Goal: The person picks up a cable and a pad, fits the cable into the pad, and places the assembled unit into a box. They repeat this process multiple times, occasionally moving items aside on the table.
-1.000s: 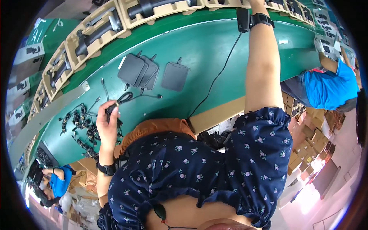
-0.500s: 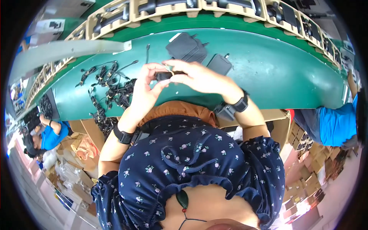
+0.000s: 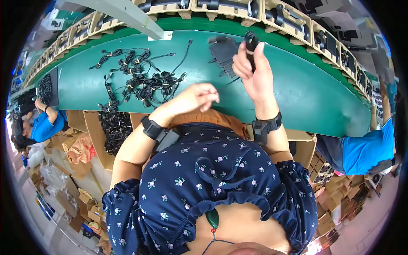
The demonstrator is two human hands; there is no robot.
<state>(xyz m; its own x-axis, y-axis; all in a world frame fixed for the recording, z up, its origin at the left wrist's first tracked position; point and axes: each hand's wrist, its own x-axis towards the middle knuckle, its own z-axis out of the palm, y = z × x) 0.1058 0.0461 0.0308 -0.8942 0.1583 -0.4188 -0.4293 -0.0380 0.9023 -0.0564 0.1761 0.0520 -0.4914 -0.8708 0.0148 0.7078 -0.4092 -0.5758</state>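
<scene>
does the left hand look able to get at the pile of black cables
Likely yes: the left hand seems empty, and the pile of black cables lies close by on the green table, with nothing visible blocking the way.

The worktop (image 3: 314, 89) is green; a grey beam (image 3: 131, 16) meets its far edge. Cardboard boxes (image 3: 94, 212) lie on the pale floor (image 3: 87, 182).

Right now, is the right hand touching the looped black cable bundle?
Touching. The head view shows the right hand gripping the looped black cable bundle between thumb and fingers, its loop above them.
</scene>
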